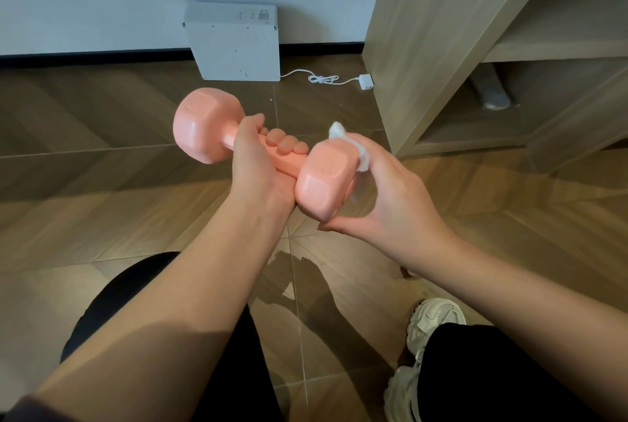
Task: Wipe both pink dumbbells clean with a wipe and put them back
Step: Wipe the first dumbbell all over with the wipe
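Pink dumbbell (204,126) is resting in the closed grip of the left hand (258,167). The right hand (390,197) is clasping a white wipe (339,132) round its four-o'clock head.

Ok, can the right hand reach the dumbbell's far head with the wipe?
Probably yes: the far head is bare; the left hand grips only the handle, though the right hand must cross it.

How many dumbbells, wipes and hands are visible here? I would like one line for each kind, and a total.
pink dumbbell: 1
wipe: 1
hands: 2 (left hand, right hand)
Total: 4
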Motion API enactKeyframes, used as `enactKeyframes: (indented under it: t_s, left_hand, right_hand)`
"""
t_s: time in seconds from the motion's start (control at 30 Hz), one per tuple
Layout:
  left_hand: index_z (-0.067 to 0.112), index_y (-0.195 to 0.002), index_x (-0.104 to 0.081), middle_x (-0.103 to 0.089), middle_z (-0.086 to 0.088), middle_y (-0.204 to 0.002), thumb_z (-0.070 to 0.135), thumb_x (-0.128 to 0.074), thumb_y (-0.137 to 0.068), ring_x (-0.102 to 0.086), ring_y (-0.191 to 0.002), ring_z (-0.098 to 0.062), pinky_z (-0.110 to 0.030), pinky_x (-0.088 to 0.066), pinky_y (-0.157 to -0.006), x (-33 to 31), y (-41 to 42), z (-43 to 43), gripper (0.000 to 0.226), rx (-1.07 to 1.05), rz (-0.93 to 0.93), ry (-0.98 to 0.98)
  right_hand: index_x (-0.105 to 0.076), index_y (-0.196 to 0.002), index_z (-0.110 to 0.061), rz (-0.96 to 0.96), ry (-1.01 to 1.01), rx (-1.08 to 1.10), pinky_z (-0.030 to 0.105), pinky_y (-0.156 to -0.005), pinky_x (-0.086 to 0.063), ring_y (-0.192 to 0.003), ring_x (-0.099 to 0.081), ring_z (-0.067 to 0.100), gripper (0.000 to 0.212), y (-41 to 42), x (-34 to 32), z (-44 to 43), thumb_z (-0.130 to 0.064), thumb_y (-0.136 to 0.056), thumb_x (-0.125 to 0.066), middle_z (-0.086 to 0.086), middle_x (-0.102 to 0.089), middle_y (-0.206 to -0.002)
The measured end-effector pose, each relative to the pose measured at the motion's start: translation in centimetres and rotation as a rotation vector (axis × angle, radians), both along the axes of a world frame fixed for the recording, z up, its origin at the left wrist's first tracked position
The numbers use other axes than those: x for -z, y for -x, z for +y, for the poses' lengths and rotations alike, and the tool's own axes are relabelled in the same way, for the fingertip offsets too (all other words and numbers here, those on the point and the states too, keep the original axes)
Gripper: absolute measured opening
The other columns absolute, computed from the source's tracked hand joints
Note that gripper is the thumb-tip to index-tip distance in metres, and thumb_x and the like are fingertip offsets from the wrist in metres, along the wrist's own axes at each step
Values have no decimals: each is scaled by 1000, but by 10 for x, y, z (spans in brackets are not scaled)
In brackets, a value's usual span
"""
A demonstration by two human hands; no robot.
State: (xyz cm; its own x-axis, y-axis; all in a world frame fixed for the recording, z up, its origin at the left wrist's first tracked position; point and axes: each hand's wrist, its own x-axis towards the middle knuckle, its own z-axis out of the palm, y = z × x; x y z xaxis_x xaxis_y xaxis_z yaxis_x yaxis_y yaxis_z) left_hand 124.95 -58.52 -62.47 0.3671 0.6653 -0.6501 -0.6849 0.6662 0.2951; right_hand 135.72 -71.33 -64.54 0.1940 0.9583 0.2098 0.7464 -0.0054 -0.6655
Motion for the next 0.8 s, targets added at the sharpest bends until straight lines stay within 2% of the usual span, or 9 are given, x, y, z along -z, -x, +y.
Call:
enactKeyframes:
  t_s: [0.2, 0.27, 0.37, 0.43, 0.53, 0.6, 0.67, 0.73, 0.8]
  left_hand:
    - [15, -52, -37, -33, 5, -42, 16, -53, -93, -32, -31, -10, -15, -38, -40, -2, 0, -1, 44, -9, -45, 21]
    - [16, -56, -37, -33, 5, -44, 16, -53, -93, -32, -32, -10, -15, -37, -40, -1, -1, -1, 40, 4, -30, -2]
    - [17, -64, -36, -32, 6, -47, 17, -53, -93, -30, -35, -9, -18, -35, -40, 1, -2, -1, 33, 25, 2, -35]
    - [17, -64, -36, -31, 7, -47, 17, -53, -92, -29, -35, -9, -19, -35, -39, 2, -3, -1, 33, 31, -8, -41]
    - [17, -63, -35, -31, 6, -47, 17, -53, -93, -29, -35, -9, -18, -35, -39, 3, -3, -1, 35, 22, -65, -14]
    - [17, -62, -35, -31, 6, -47, 15, -52, -93, -29, -34, -10, -18, -36, -39, 5, -3, 0, 35, 5, -79, -9]
    - [17, -63, -35, -30, 6, -47, 16, -52, -93, -29, -35, -10, -19, -35, -39, 6, -3, 1, 34, 2, -57, -29]
    - [17, -63, -36, -30, 6, -48, 16, -52, -92, -28, -36, -10, -20, -34, -40, 6, -2, 1, 33, -1, -49, -47]
    - [17, -63, -36, -30, 6, -47, 16, -52, -92, -28, -35, -10, -20, -34, -39, 5, -2, 3, 33, -13, -77, -54]
  right_hand:
    - [-42, -142, -9, -275, -224, -129, 27, -114, -30, -142, -30, 6, 81, -1, -6, 4, -34, -76, -81, 5, -44, -148]
    - [-41, -143, -14, -250, -182, -133, 24, -112, -30, -140, -28, -2, 83, -4, -4, 6, -37, -74, -83, -1, -43, -148]
    - [-32, -146, -33, -56, -1, -73, 9, -101, -31, -126, -26, -23, 98, -3, -3, 7, -44, -67, -88, -27, -38, -141]
    - [-32, -147, -30, -66, -14, -62, 2, -100, -30, -126, -28, -23, 100, -4, 0, 6, -41, -66, -89, -28, -37, -137]
    - [-41, -143, -8, -174, -162, -77, 23, -113, -33, -140, -35, 7, 84, 0, -2, 3, -31, -75, -84, 2, -44, -147]
    - [-44, -141, -3, -253, -241, -116, 31, -115, -34, -142, -36, 17, 77, 1, -1, 3, -27, -79, -82, 11, -45, -147]
    - [-40, -144, -10, -181, -158, -92, 17, -113, -29, -141, -29, -2, 84, 0, 0, 4, -29, -75, -84, -4, -44, -147]
    - [-36, -146, -27, 11, 0, -28, 0, -101, -27, -130, -28, -23, 93, 2, -3, 4, -34, -69, -87, -34, -41, -135]
    - [-35, -141, -39, 156, 82, 27, -5, -88, -32, -119, -34, -28, 89, 2, 1, 2, -41, -69, -87, -44, -41, -122]
